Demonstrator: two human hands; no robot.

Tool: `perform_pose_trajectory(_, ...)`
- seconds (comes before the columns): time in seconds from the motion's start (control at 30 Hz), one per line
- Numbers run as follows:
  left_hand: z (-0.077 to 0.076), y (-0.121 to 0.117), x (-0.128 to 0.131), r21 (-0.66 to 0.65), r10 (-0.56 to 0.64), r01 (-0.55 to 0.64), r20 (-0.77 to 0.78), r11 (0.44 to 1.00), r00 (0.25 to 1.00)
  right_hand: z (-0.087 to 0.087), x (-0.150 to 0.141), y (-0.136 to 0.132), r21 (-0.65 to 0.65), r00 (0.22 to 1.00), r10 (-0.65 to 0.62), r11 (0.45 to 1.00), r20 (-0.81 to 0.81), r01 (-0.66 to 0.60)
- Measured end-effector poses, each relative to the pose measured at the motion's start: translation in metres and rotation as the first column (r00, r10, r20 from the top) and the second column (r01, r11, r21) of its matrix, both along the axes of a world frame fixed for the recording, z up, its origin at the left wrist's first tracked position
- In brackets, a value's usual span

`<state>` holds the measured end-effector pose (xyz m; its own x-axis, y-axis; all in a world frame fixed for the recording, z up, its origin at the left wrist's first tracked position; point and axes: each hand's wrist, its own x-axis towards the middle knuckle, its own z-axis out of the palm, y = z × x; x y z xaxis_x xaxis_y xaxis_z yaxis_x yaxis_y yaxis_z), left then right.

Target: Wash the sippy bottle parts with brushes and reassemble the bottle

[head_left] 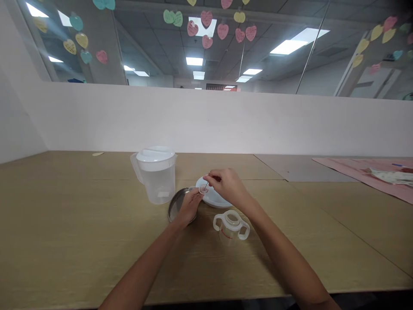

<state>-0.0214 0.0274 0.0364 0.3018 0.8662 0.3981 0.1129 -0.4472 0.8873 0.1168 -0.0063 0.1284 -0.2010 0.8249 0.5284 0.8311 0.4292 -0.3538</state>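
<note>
My left hand [189,206] is closed on a small clear round piece [203,189], perhaps a bottle cap, and holds it up over the edge of a pale plate [218,199]. Just above it, my right hand [226,183] pinches a thin stick-like tool [206,185], its lower end at the clear piece. What the tool is, I cannot make out. Partly hidden behind my left hand lies a round metal dish [176,206]. Nearer to me, between my forearms, a clear baby bottle [231,226] with two white handles stands upright without a top.
A translucent lidded pitcher [158,176] stands left of the metal dish. At the far right, a pink cloth [348,168] bears a white crumpled item [392,176]. A small flat pale piece [97,153] lies at the back left. The white wall [206,122] bounds the table behind.
</note>
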Motion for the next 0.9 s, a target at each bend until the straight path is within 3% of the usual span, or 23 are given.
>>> perform_pose_trajectory(0.2, 0.002, -0.004, 0.001, -0.027, 0.017, -0.016, 0.039, 0.999, 0.999, -0.018, -0.002, 0.015, -0.109, 0.975, -0.014, 0.993, 0.221, 0.039)
perform_pose_trajectory(0.37, 0.000, -0.004, 0.005, -0.024, 0.031, -0.030, 0.041, 0.999, 0.999, -0.014, -0.005, 0.011, -0.113, 0.958, -0.050, 0.990, 0.282, 0.085)
perform_pose_trajectory(0.67, -0.014, 0.003, 0.003, 0.251, 0.119, -0.093, -0.088, 0.964, 0.989, -0.004, -0.006, -0.003, -0.008, 0.892, 0.046, 0.999, 0.449, -0.047)
perform_pose_trajectory(0.9, -0.019, 0.006, 0.006, 0.315, 0.192, -0.137, -0.152, 0.939, 0.970, 0.003, -0.007, -0.016, 0.129, 0.938, 0.046, 0.987, 0.344, -0.096)
